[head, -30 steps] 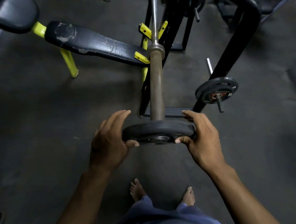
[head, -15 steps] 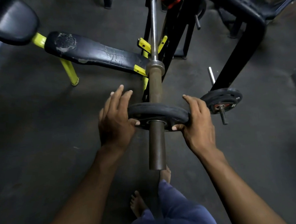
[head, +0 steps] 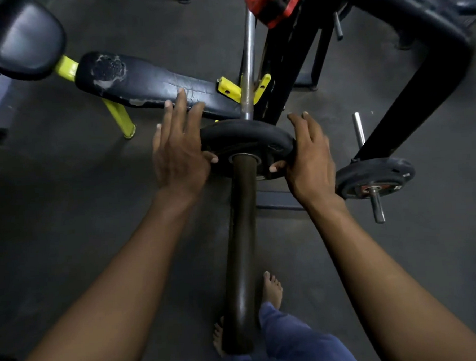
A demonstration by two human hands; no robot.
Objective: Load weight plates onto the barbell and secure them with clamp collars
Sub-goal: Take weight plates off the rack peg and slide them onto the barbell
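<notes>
A black weight plate (head: 246, 141) sits on the brown barbell sleeve (head: 242, 249), far up it against the shaft's collar. My left hand (head: 179, 153) lies flat on the plate's left edge, fingers spread and thumb on its face. My right hand (head: 308, 154) grips the plate's right edge, thumb on the near face. The chrome barbell shaft (head: 248, 58) runs away from me on the rack. Red clamp collars (head: 274, 1) sit at the top by the rack upright.
A torn black bench pad (head: 149, 83) on yellow legs (head: 119, 117) stands left of the bar. The black rack frame (head: 424, 82) stands at right, with another plate (head: 374, 177) on a storage peg. My bare feet (head: 273, 289) are under the sleeve.
Both hands have slid the plate from the sleeve's end up along it to the inner collar. My left fingers have opened out against the plate.
</notes>
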